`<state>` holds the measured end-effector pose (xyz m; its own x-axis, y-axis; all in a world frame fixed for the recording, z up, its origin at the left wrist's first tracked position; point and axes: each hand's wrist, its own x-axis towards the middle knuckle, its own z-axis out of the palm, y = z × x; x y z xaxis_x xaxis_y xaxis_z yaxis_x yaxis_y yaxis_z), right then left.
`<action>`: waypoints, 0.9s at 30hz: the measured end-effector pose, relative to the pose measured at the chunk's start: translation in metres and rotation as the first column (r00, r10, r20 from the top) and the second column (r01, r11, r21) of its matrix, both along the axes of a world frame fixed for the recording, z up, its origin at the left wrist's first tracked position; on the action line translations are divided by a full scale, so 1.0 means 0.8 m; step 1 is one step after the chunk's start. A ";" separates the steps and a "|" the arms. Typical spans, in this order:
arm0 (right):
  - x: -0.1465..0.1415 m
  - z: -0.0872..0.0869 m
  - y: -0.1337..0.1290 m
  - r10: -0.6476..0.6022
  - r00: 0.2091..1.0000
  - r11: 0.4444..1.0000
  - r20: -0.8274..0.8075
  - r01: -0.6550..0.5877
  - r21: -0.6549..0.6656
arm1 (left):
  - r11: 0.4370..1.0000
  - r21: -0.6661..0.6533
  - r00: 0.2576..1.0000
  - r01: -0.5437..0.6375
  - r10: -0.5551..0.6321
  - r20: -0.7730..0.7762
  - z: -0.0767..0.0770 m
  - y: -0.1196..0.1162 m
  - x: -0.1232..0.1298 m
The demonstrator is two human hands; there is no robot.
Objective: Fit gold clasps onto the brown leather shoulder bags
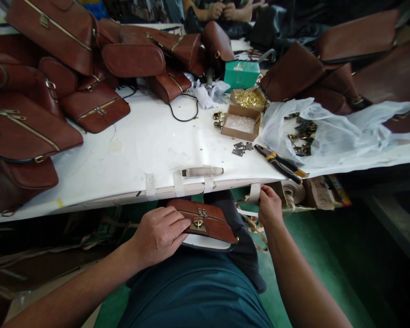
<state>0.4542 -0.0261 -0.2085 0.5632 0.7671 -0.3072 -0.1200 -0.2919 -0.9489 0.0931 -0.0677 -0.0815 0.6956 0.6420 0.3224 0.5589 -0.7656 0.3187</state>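
A small brown leather bag (pixel 208 216) with a zip and a gold-coloured turn-lock clasp (pixel 198 223) lies on my lap, a white layer showing along its near edge. My left hand (pixel 162 232) is closed over the bag's left side, fingertips beside the clasp. At the table's front edge, my right hand (pixel 270 206) pinches the side of a short beige tape strip (pixel 254 192). A narrow white strip (pixel 248 212) runs just below, reaching toward that hand; whether the fingers also touch it I cannot tell.
Brown bags (pixel 99 107) are heaped left and right on the white table (pixel 136 150). Pliers (pixel 280 164), small metal plates (pixel 241 148), a wrapped tool (pixel 203 171), cardboard trays (pixel 241 123) and a plastic bag of clasps (pixel 335 127) lie there. A tape roll (pixel 294 191) sits below. Another person's hands (pixel 222 10) show opposite.
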 end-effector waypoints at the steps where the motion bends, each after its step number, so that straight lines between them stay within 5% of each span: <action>1: 0.000 0.003 -0.006 0.024 1.000 1.000 0.003 -0.024 -0.003 | 1.000 -0.007 1.000 -0.005 0.005 0.008 0.000 0.001 0.000; 6: 0.005 0.011 -0.024 0.103 0.994 0.995 0.019 -0.103 0.001 | 0.999 -0.039 0.999 -0.005 0.007 0.038 -0.001 0.006 0.001; 12: 0.003 0.015 -0.010 0.061 0.998 0.998 0.023 -0.062 0.011 | 0.998 -0.067 1.000 0.001 0.000 0.021 0.000 0.015 0.002; 24: 0.003 0.050 -0.015 0.121 0.920 0.987 0.373 -0.072 -0.142 | 0.998 -0.059 1.000 0.006 -0.007 -0.022 0.004 0.020 0.004; 27: -0.010 0.079 -0.026 0.129 0.879 0.989 0.460 -0.082 -0.121 | 0.989 -0.146 1.000 -0.024 0.024 -0.001 0.003 0.023 0.003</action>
<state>0.4458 -0.0468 -0.1456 0.5760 0.8108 -0.1038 0.3650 -0.3688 -0.8549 0.0956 -0.0491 -0.0792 0.6795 0.6986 0.2241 0.5760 -0.6972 0.4267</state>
